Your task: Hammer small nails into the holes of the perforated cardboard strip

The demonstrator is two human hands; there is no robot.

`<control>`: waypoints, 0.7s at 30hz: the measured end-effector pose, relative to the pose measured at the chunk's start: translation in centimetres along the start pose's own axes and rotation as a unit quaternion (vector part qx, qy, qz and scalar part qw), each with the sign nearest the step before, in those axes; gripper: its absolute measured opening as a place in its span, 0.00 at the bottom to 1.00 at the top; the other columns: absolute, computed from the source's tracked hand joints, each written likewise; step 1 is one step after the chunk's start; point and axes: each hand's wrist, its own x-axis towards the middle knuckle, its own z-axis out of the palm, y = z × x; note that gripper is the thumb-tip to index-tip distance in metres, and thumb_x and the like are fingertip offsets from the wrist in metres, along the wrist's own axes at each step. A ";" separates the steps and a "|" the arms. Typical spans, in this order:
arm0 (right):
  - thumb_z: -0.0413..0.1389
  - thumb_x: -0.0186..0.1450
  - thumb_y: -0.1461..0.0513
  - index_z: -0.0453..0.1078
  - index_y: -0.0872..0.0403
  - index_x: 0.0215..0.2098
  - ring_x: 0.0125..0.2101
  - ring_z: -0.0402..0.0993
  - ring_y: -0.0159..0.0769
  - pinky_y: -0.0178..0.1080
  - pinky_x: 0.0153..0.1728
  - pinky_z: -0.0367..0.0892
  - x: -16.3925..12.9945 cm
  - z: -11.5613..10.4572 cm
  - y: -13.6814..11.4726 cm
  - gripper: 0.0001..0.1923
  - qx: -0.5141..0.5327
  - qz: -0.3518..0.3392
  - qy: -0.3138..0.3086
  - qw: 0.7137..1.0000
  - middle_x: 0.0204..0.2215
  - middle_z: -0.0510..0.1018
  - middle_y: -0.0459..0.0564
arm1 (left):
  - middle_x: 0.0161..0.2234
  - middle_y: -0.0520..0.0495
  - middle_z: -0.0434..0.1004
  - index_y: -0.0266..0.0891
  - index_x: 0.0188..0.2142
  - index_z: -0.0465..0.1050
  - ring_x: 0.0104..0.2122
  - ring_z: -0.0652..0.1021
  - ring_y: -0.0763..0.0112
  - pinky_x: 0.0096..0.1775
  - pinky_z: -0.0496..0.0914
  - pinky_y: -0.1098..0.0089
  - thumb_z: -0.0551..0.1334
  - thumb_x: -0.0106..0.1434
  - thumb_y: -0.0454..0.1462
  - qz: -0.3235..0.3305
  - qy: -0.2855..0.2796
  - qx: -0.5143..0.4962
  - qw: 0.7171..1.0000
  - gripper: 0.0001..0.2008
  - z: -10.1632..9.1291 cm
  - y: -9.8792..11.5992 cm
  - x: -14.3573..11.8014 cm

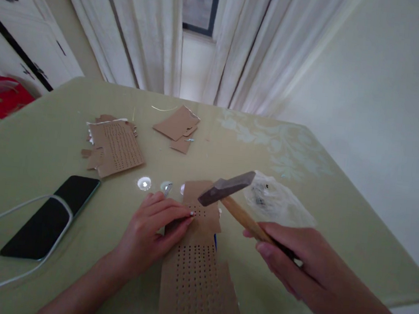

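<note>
The fingers (183, 217) of the left hand (150, 230) are pinched close together, their tips pressing on the cardboard strip (198, 274) full of little holes. I cannot tell if they hold something tiny. The right hand (292, 256) is wrapped tight around the wooden handle of the hammer (228, 191). The hammer's dark head hangs just above the pinched fingertips. The strip lies on the green table (48, 136), near its front edge. A black phone (51, 216) with a white cable (12, 207) lies to the left. More torn cardboard (116, 145) lies farther back.
</note>
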 end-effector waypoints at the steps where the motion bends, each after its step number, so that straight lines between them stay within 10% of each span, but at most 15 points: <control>1: 0.57 0.79 0.53 0.78 0.47 0.36 0.21 0.73 0.35 0.37 0.23 0.64 -0.5 -0.5 -0.8 0.15 -0.019 -0.004 0.004 1.000 0.23 0.78 0.47 | 0.40 0.51 0.89 0.45 0.46 0.81 0.37 0.83 0.67 0.45 0.71 0.61 0.68 0.73 0.31 0.001 0.001 0.000 1.000 0.06 0.1 0.0 0.0; 21: 0.50 0.84 0.54 0.74 0.48 0.40 0.30 0.81 0.37 0.37 0.33 0.71 -1.1 1.3 -3.5 0.17 -0.138 0.018 -0.057 0.989 0.30 0.83 0.45 | 0.37 0.52 0.87 0.42 0.39 0.80 0.36 0.79 0.66 0.43 0.68 0.63 0.68 0.71 0.30 0.000 0.000 -0.021 1.000 0.05 0.5 -0.1 0.3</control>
